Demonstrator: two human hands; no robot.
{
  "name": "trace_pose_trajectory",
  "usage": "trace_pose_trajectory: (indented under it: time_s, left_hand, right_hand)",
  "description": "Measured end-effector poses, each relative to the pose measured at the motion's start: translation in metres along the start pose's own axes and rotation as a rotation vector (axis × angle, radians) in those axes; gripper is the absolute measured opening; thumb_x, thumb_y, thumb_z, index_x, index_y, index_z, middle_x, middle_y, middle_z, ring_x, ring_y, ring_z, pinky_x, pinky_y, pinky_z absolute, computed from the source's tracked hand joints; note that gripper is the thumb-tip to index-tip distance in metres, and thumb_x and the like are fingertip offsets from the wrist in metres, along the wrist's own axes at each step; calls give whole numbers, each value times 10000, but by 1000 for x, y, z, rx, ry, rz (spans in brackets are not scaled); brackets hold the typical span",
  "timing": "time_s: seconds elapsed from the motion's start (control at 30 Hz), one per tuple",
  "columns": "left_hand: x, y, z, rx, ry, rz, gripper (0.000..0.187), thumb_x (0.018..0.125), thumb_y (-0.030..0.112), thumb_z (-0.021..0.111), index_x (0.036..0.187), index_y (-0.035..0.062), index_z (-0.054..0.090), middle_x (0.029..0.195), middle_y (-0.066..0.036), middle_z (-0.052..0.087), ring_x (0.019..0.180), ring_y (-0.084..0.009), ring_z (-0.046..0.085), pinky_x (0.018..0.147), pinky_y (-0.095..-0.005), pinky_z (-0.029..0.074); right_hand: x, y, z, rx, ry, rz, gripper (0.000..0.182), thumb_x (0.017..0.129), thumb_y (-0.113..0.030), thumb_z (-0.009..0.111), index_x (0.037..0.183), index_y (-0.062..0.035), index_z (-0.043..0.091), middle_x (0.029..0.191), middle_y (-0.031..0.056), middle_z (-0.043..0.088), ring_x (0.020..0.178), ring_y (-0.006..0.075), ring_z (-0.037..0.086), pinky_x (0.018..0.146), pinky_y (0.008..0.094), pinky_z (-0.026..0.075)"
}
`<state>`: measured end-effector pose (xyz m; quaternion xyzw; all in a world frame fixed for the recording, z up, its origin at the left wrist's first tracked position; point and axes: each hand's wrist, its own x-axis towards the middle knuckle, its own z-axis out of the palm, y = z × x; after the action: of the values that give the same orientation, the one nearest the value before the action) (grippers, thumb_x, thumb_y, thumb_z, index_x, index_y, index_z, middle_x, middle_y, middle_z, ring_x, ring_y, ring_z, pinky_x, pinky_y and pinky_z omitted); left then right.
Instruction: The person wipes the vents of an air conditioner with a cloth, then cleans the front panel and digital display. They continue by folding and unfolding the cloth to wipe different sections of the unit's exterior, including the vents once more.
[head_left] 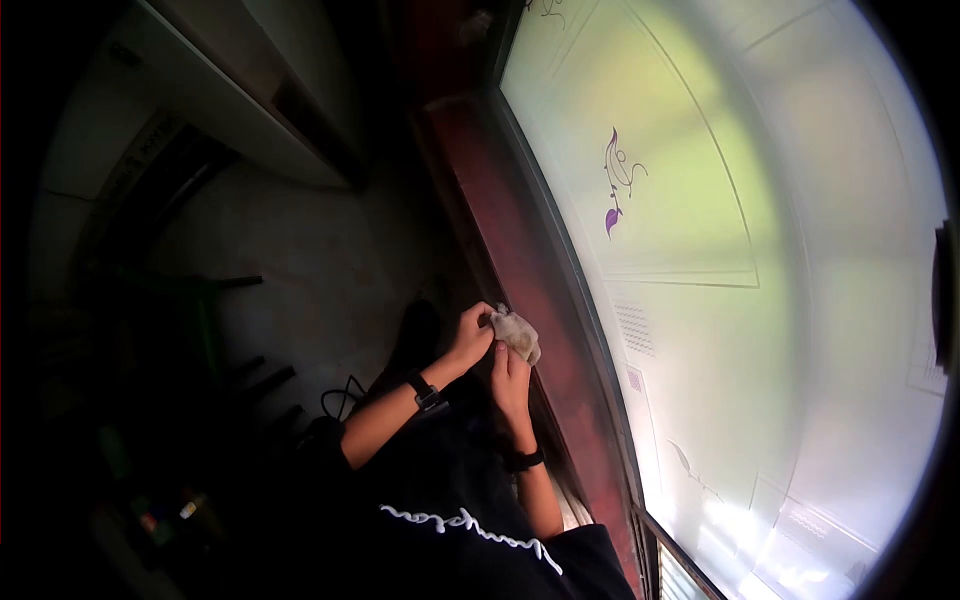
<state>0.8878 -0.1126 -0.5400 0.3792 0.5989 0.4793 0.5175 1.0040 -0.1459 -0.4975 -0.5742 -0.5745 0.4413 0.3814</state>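
Note:
A small crumpled whitish cloth point(517, 337) with a brownish patch is held between my two hands, over the edge of the dark red ledge point(530, 250). My left hand point(474, 335) has its fingers closed at the cloth's upper left end, where a small dark grey bit sticks out. Below it, my right hand point(511, 378) grips the lower part, thumb lying on the cloth. A watch with a dark band point(425, 392) is on my left wrist, and a black band point(524, 460) is round my right wrist.
Right of the ledge stands a large frosted glass pane point(690, 240) with purple leaf drawings, in a dark frame. On the dim left side are a pale floor point(320, 240), a green stool-like object point(205, 310) and a pale panel point(240, 110).

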Motion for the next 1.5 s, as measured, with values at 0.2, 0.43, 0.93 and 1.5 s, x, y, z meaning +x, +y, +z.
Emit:
trace_pose_trajectory:
  time_s: [0.2, 0.43, 0.93, 1.5]
  left_hand:
    - [25, 42, -16, -218, 147, -190, 116, 1017, 107, 556, 970, 27, 626, 899, -2, 640, 854, -78, 577, 787, -254, 480]
    - [111, 139, -104, -211, 142, -217, 174, 960, 196, 634, 971, 24, 659, 865, -14, 644, 817, -107, 584, 729, -281, 478]
    - [-1, 155, -68, -341, -135, -296, 201, 1002, 229, 556, 1045, 80, 683, 951, 16, 654, 852, -96, 583, 735, -293, 483]
    - [-115, 54, 38, -435, -438, -413, 147, 981, 158, 605, 1006, 28, 670, 940, -18, 694, 831, -93, 650, 737, -250, 516]
  right_hand:
    - [28, -51, 10, 51, -45, 178, 477, 1089, -322, 404, 1109, 67, 679, 998, 229, 720, 964, 353, 692, 872, 408, 514]
    - [129, -149, 76, 173, 2, 453, 650, 1087, -441, 315, 945, 46, 722, 798, 117, 719, 794, 202, 675, 782, 334, 515]
    - [40, -173, 26, -78, 91, 309, 494, 987, -287, 451, 716, 82, 637, 629, 227, 622, 575, 317, 620, 581, 455, 472]
    - [-103, -96, -85, 26, -54, 302, 500, 977, -231, 380, 588, 20, 569, 539, 149, 563, 531, 256, 560, 587, 388, 447]
